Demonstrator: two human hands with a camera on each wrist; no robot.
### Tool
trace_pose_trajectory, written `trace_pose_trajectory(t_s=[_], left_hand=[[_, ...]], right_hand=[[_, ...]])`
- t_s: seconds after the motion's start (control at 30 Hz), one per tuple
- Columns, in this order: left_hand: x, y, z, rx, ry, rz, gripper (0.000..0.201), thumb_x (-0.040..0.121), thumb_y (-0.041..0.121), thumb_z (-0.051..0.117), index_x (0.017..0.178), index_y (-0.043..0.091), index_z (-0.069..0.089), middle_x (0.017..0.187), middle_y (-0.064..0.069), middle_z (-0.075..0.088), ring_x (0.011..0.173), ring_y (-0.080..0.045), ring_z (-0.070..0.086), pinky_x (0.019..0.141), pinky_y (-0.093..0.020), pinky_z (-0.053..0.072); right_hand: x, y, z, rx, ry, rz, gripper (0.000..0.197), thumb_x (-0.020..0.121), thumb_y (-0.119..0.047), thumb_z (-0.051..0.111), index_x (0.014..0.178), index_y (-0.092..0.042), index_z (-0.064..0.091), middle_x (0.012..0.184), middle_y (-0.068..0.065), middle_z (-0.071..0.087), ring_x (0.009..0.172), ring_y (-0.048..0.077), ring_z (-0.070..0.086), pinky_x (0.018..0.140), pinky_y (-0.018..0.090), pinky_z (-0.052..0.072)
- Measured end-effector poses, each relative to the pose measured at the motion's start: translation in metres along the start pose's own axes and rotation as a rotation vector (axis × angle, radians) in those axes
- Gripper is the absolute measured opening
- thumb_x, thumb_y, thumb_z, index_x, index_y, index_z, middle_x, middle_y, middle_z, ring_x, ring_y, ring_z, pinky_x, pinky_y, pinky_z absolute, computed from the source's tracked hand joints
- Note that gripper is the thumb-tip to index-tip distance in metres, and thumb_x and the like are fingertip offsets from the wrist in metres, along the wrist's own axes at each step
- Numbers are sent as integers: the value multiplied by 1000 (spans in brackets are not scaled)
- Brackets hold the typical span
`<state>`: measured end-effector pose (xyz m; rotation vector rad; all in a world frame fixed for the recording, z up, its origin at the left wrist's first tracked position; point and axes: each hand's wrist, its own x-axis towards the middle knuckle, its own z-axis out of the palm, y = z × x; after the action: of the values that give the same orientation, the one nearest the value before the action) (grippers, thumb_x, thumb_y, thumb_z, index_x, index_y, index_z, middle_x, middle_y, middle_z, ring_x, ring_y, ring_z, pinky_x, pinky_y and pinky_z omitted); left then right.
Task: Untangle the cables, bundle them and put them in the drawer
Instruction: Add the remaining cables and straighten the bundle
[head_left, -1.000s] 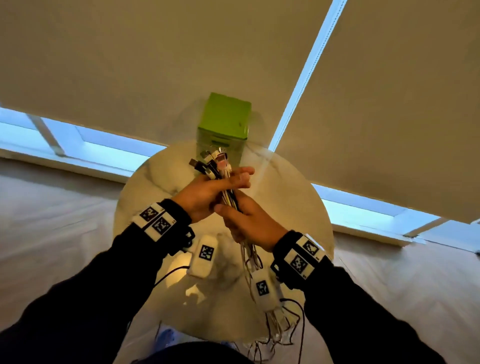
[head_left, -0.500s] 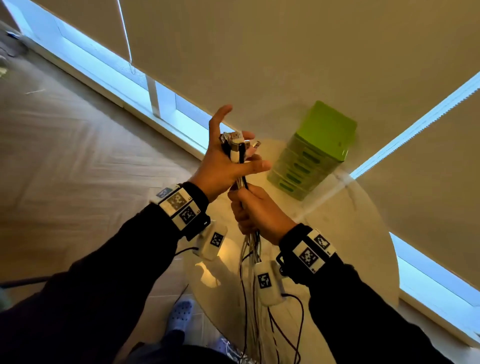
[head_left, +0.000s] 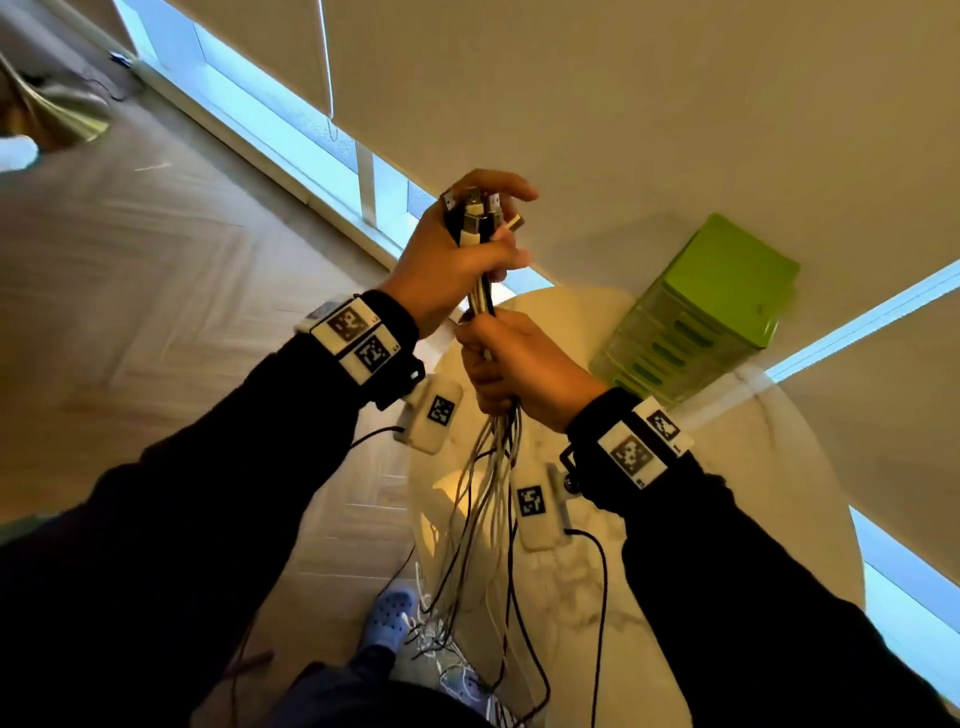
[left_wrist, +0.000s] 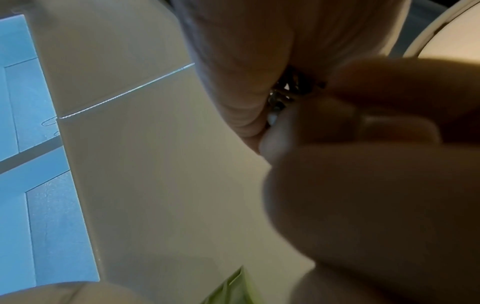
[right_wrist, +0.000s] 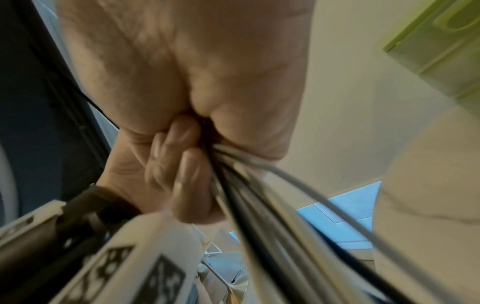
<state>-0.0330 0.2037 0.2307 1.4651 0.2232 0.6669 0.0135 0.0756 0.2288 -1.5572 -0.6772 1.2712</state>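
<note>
A bundle of white, grey and black cables (head_left: 480, 499) is held upright above the round table's left edge. My left hand (head_left: 467, 249) grips the bundle just under the plug ends (head_left: 475, 215), which stick up out of the fist. Directly below it my right hand (head_left: 519, 364) is wrapped round the same strands (right_wrist: 249, 185), fingers curled tight. The loose lengths hang down past the table to the floor. A green drawer unit (head_left: 701, 312) with several drawers stands at the table's far side, its drawers closed.
The round marble table (head_left: 727, 519) is lit from the upper right. A window strip and roller blinds (head_left: 623, 104) lie behind. My blue shoe (head_left: 387, 618) and tangled cable ends lie on the wood floor. A brass lamp base (head_left: 57, 114) sits far left.
The head view has swung left and the hands have risen. My left hand's fingers, spread half a second ago, have closed round the plug end of the bundle.
</note>
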Motion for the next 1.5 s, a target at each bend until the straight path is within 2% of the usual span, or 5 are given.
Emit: trace_pose_trajectory(t_s=[0.4,0.6,0.8,1.0,1.5], left_hand=[[-14,-4,-47,-276,-178,-68,124,82,12,81,157,40,-15,157,-19,36,140,-36,47,109,-61,42],[-90,-72,-36,-36,-360,-415,141,74,9,84,147,50,-29,159,-7,40,136,-10,51,101,-23,49],[-106,-92,-3,440,-427,-299,15,100,39,59,109,26,55,85,-5,65,74,-14,61,81,-49,56],[-102,-94,-7,713,-638,62,25,101,61,36,95,37,44,81,-6,61,70,-25,58,70,-44,50],[-67,-136,-97,740,-309,-304,20,88,36,74,89,20,62,80,-1,67,72,-18,62,71,-38,53]], right_hand=[[18,-31,17,86,90,-182,32,101,-23,40,70,-20,34,58,-3,22,48,14,16,48,27,18],[7,-10,11,143,157,-196,30,97,-14,42,70,-18,30,58,-1,21,46,14,17,48,29,16],[-5,-9,-1,204,238,-200,31,94,-11,40,68,-19,24,61,8,12,50,19,10,53,39,14],[-8,-10,-24,476,361,-202,34,95,-17,46,62,-14,37,64,5,40,56,19,50,56,31,49],[-16,-13,-35,606,82,-134,40,102,-38,46,67,-21,35,45,-6,23,32,9,18,36,24,12]])
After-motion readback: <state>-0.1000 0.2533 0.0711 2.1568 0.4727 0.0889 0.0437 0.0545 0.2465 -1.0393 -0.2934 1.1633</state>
